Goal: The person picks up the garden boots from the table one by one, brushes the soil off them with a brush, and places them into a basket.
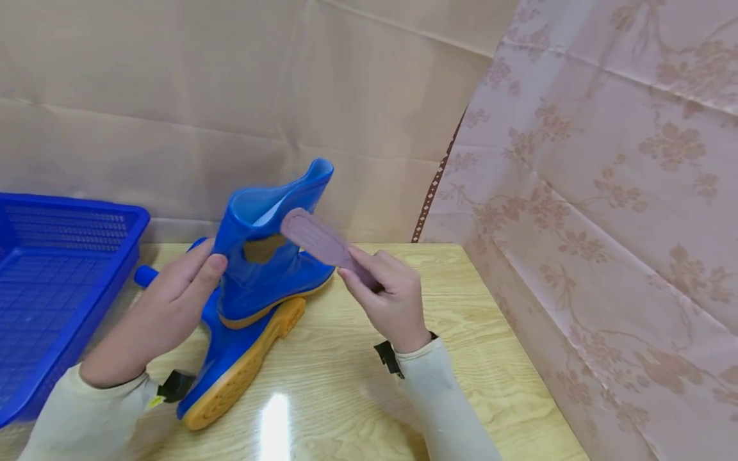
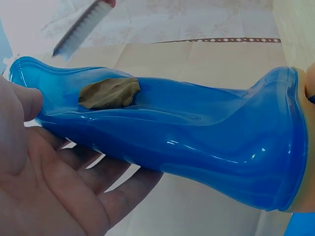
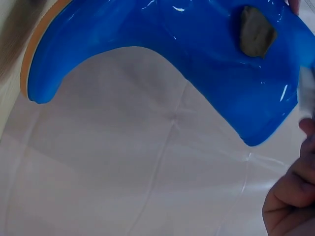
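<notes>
A blue rain boot with an orange-yellow sole stands upright, partly over a second boot lying on its side. My left hand grips its shaft near the top, thumb at the rim, fingers behind in the left wrist view. A brown, mud-like patch sticks to the shaft below the opening. My right hand holds a mauve scrubbing brush by its handle. The brush's white bristles show in the left wrist view, apart from the boot's patch.
The second blue boot lies with its sole turned to the right on the wooden table. A blue plastic basket stands at the left. Beige cloth hangs behind, and a floral cloth hangs at the right.
</notes>
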A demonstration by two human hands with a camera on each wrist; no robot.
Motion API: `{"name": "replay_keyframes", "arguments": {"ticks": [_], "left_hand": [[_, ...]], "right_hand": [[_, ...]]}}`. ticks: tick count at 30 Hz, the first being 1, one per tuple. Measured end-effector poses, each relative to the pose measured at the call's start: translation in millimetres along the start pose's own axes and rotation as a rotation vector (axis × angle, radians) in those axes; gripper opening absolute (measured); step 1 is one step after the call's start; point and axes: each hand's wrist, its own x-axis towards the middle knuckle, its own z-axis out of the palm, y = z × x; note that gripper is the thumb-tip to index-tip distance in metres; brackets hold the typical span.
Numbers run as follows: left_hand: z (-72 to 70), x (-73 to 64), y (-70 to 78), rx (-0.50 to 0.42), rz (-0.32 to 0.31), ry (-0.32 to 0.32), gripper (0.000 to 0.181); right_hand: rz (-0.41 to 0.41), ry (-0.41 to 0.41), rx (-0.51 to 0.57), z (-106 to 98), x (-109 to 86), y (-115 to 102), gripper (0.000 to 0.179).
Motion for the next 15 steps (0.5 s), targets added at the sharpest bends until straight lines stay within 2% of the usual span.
{"name": "replay_keyframes", "arguments": {"ticks": [5,11,15], "left_hand": [[3.5,2.6,6.1,0.047,0.062,0.031,0.021],[5.4,0.5,7.3,0.063,0.049,0.049,0.028],[6.1,0.9,5.7,0.061,0.040,0.068,0.030]], "right_hand": [[-0.069,-0.075,-0.007,3.3,-0.3,-0.5,0.026],[-0.121,-0.133,-0.059,5.1,-1.0,-1.0,0.031],[-0.094,-0.201,-0.077,6.6,-1.5,-1.8,0.034]]}}
